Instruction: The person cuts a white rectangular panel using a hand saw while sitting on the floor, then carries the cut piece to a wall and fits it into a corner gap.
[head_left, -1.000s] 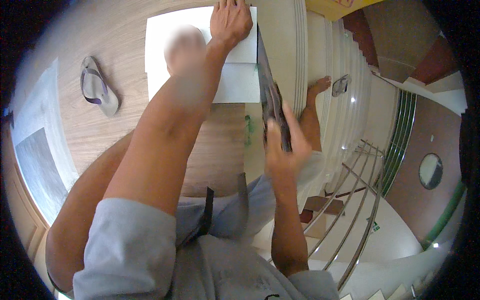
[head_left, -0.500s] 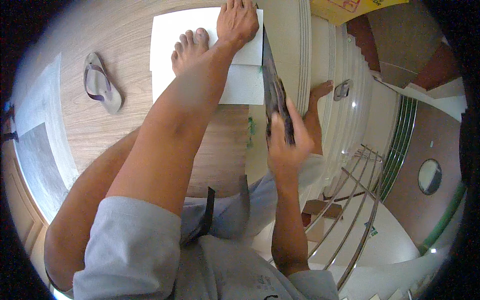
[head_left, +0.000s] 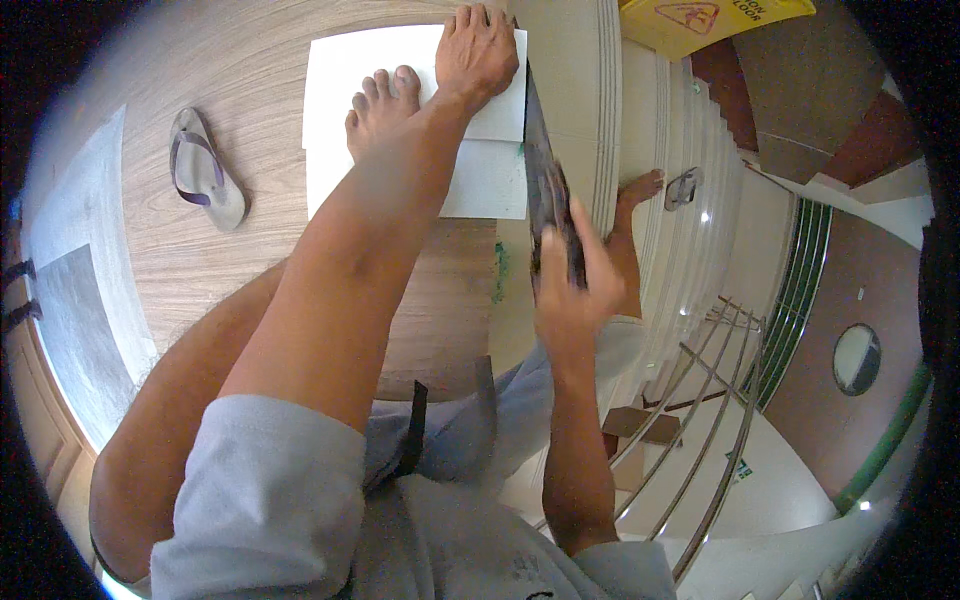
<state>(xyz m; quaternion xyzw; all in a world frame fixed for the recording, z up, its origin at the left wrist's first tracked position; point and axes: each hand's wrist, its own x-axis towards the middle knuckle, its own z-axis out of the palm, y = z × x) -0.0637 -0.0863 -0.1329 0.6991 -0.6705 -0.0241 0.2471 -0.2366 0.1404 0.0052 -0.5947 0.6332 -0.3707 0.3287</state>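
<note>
The left hand lies on the white board's top right corner, fingers poking past its edge; I can't tell if they grip. The right hand's fingers wrap around a long dark tool by the board's right edge. A bare foot is on the board. Left of the board is a flip-flop; up and right of the board, a yellow sign has black letters.

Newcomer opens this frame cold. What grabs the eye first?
Probably the bare foot and left hand on the white boards, top centre. Next, the right hand gripping a long dark tool beside the boards' right edge. Then the yellow sign, top right.
</note>
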